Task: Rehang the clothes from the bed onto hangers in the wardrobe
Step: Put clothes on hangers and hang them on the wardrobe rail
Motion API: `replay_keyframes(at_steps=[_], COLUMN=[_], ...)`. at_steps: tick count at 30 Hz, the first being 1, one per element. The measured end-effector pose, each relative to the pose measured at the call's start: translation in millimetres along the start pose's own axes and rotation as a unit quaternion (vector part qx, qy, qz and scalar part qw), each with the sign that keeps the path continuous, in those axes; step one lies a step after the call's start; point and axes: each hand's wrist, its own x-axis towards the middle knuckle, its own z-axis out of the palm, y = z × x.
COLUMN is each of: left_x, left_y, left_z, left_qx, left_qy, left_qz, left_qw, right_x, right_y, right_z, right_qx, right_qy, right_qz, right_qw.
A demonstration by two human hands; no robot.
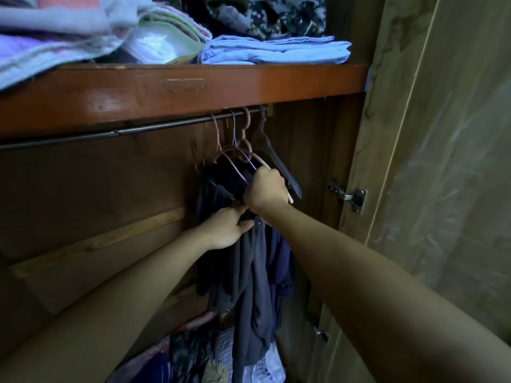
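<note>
Dark grey garment (250, 286): seen at centre frame, hung in loose folds below the wardrobe rail (138, 130), with a navy garment (280, 266) just beside it on the right. Its upper edge is pinched between thumb and fingers of the left hand (228, 230), a closed grip on the cloth. The right hand (266, 190), just above and touching the left, is closed in a fist around the sloping arm of a pink hanger (260, 158), whose tip is seen below the fist. Three further hangers are hooked on the rail at upper centre: another pink one (218, 139), a thin blue wire one (234, 134), and a dark one (272, 156) furthest right. Shelf (193, 87), upper frame: loaded with folded light-blue fabric (276, 49), towels (55, 45) and a camouflage item (276, 20). Open wardrobe door (428, 189) with metal hinge (349, 196): right of frame. Mixed patterned clothes (193, 355) are heaped at the bottom centre.
</note>
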Motion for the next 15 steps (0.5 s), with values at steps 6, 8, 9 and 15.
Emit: replay_keyframes(at_steps=[6,8,9,15], left_x=[-12,-14,-16,-28], left_y=[11,10,9,22], left_z=[2,2,1,-5], left_qx=[0.016,0.021,0.022,0.05], left_qy=[-0.005,-0.003,-0.003,-0.01], left_qz=[0.003,-0.005,-0.012,-0.035], left_qw=[1.0,1.0,1.0,0.998], right_x=[1,5,7,3], right_y=[8,10,10,16], right_z=[2,2,3,2], right_qx=[0.024,0.023,0.025,0.047], right_qy=[0.004,0.002,-0.001,-0.031], right_qz=[0.026,0.021,0.015,-0.021], right_qw=[0.999,1.0,1.0,0.998])
